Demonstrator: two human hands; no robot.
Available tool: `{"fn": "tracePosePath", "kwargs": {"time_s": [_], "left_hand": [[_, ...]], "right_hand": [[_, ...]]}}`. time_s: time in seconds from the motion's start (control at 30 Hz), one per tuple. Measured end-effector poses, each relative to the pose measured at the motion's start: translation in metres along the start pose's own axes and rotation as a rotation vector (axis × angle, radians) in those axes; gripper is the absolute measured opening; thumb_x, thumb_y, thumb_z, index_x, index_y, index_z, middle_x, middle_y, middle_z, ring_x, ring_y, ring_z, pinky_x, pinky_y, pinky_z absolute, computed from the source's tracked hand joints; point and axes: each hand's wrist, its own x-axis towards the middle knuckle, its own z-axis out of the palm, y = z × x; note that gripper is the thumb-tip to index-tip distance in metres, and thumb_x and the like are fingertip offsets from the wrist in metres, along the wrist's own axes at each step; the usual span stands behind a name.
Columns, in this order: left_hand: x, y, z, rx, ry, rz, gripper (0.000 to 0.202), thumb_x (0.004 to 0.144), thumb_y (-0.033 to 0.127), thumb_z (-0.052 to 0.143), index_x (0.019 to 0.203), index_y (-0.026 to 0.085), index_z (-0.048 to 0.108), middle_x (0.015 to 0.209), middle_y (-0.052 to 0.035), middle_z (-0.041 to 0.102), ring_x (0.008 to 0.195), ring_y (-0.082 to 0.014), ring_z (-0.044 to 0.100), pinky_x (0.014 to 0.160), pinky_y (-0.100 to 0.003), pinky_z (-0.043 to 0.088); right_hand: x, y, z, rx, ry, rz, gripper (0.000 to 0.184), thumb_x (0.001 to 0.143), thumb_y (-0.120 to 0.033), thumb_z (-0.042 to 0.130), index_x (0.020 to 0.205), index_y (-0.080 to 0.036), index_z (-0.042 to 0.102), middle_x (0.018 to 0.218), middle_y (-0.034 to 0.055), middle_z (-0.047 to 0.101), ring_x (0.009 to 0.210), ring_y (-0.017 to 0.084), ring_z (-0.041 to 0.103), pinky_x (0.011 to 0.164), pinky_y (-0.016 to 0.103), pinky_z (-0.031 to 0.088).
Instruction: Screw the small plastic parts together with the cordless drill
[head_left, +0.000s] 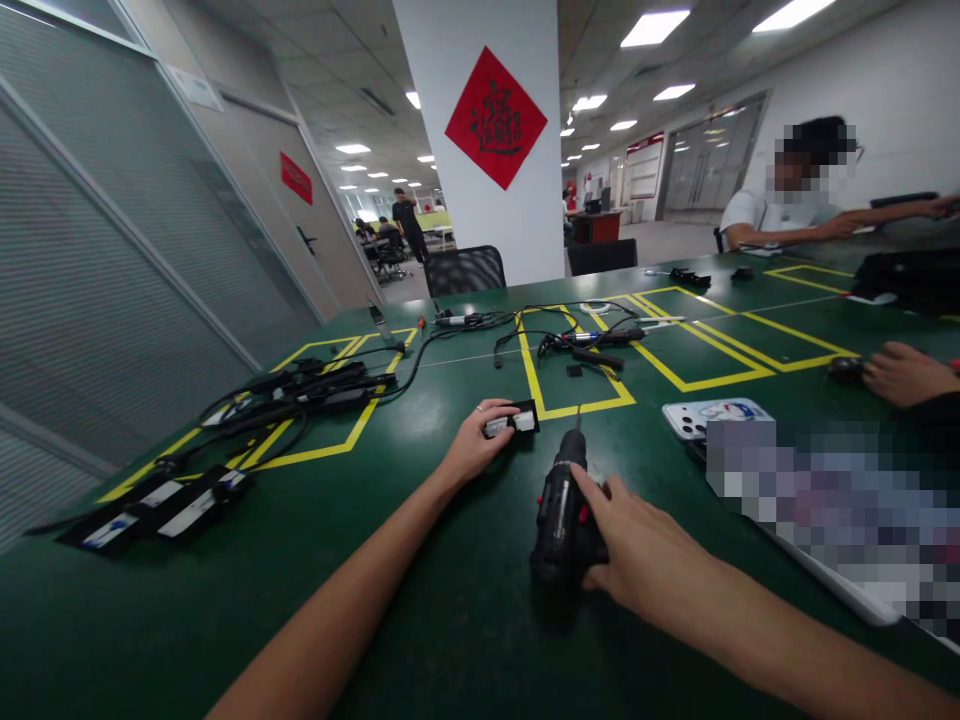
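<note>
My left hand (476, 445) is closed on a small black device with a white label (513, 421) that lies on the green table (420, 600), just below a yellow tape line. My right hand (637, 550) grips a black cordless screwdriver (559, 505) that rests on the table, its bit pointing away from me toward the yellow line. The two hands are about a hand's width apart.
Black adapters and cables (307, 390) lie at the left, with labelled black units (161, 505) near the left edge. More cables and tools (592, 345) sit in the taped boxes ahead. A phone (712, 415) lies at right. Another person's hand (904, 372) rests at the right edge; a seated person (795, 215) is beyond.
</note>
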Motion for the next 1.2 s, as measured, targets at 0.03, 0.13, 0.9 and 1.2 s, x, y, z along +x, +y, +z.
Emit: {"fn": "tracePosePath", "kwargs": {"time_s": [0.03, 0.13, 0.9, 1.2], "left_hand": [[0.0, 0.0, 0.0, 0.001, 0.001, 0.007, 0.029, 0.08, 0.024, 0.051, 0.108, 0.02, 0.06, 0.118, -0.0072, 0.052, 0.112, -0.0201, 0.048, 0.102, -0.039, 0.035], [-0.001, -0.001, 0.001, 0.009, 0.013, 0.018, 0.03, 0.08, 0.023, 0.051, 0.108, 0.02, 0.059, 0.118, -0.0073, 0.052, 0.113, -0.0203, 0.048, 0.102, -0.04, 0.035], [-0.011, 0.008, 0.006, 0.483, 0.079, 0.186, 0.035, 0.076, 0.017, 0.057, 0.11, 0.02, 0.051, 0.118, -0.0086, 0.052, 0.114, -0.0236, 0.046, 0.099, -0.044, 0.039], [-0.012, 0.005, 0.006, 0.55, 0.04, 0.205, 0.04, 0.079, 0.016, 0.051, 0.118, 0.018, 0.046, 0.125, -0.0094, 0.049, 0.119, -0.0254, 0.043, 0.103, -0.049, 0.034]], "right_hand": [[0.001, -0.003, -0.003, 0.003, -0.002, -0.019, 0.098, 0.057, -0.029, 0.076, 0.141, -0.021, 0.025, 0.111, 0.0165, 0.057, 0.087, 0.033, 0.062, 0.069, 0.04, 0.048], [0.009, -0.016, -0.019, -0.018, 0.058, -0.036, 0.081, 0.069, -0.04, 0.068, 0.139, -0.019, 0.031, 0.105, 0.0173, 0.061, 0.086, 0.035, 0.062, 0.068, 0.045, 0.048], [0.152, 0.011, 0.024, 0.142, 0.336, -0.376, 0.029, 0.088, -0.029, 0.052, 0.114, -0.017, 0.053, 0.11, 0.0065, 0.058, 0.09, 0.018, 0.06, 0.076, 0.038, 0.05], [0.143, 0.004, 0.014, 0.035, 0.269, -0.412, 0.028, 0.087, -0.03, 0.054, 0.112, -0.017, 0.054, 0.113, 0.0066, 0.057, 0.096, 0.02, 0.058, 0.081, 0.042, 0.047]]}}
